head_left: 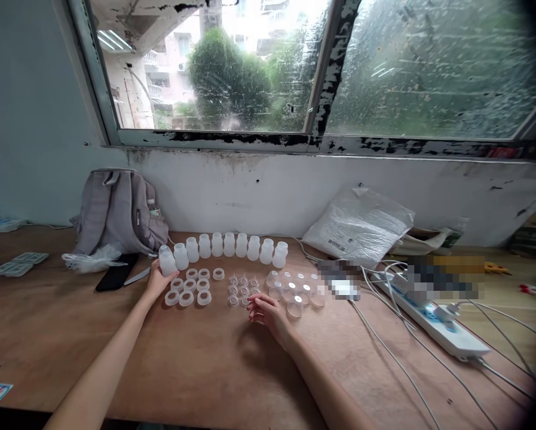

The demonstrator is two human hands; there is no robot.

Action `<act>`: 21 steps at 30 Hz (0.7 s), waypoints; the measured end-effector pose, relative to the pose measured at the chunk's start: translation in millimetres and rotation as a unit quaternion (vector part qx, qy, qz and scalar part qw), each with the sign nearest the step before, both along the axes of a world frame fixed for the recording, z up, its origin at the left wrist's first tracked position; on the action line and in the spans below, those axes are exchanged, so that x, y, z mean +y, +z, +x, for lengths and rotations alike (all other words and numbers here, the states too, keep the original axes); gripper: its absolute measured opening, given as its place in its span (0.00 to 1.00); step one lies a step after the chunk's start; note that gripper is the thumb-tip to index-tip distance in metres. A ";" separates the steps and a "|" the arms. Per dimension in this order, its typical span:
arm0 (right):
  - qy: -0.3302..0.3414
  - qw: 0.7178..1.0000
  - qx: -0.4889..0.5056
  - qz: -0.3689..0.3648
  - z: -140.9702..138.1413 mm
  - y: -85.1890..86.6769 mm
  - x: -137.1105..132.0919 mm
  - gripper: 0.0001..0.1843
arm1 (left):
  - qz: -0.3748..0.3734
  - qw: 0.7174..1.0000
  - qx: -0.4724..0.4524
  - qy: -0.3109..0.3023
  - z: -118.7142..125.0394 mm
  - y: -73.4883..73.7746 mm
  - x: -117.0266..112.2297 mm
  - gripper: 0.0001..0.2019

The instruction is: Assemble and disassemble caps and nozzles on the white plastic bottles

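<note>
A row of small translucent white bottles (229, 245) stands along the back of the wooden table (205, 370). My left hand (158, 279) is wrapped round the leftmost bottle (166, 260). In front of the row lie white rings (190, 289), small nipple-like pieces (243, 280) and clear caps (294, 289). My right hand (268, 313) rests on the table beside the small pieces, fingers curled with the tips together near one of them; whether it holds one I cannot make out.
A grey backpack (119, 212) leans on the wall at the left, with a black phone (116, 273) and crumpled plastic (91, 260) in front. A white plastic bag (360, 226), a power strip (433, 319) and trailing cables (384, 334) occupy the right side.
</note>
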State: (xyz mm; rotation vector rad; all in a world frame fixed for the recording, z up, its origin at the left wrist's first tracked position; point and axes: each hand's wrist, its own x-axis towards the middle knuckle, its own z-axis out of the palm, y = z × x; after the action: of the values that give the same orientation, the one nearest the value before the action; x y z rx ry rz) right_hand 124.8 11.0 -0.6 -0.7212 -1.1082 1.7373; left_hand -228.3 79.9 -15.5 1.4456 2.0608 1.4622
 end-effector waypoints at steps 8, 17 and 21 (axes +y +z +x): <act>-0.097 0.993 -0.068 0.028 -4.7 -6.4 3.2 0.12 | 0.140 0.969 0.191 -0.061 54.0 12.4 -49.3 0.08; -0.288 0.868 -0.329 0.236 6.3 -22.6 12.6 0.03 | 0.062 0.933 0.317 -0.155 105.9 -5.4 -63.5 0.07; -0.309 0.840 -0.378 0.236 8.1 -26.5 14.5 0.07 | 0.097 0.957 0.202 -0.186 118.9 8.0 -57.6 0.07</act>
State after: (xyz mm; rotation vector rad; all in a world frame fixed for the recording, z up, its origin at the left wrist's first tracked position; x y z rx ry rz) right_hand 132.9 25.6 -27.2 -1.3134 -1.5174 0.5643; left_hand -109.4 22.3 -7.6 2.2258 1.7326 1.3222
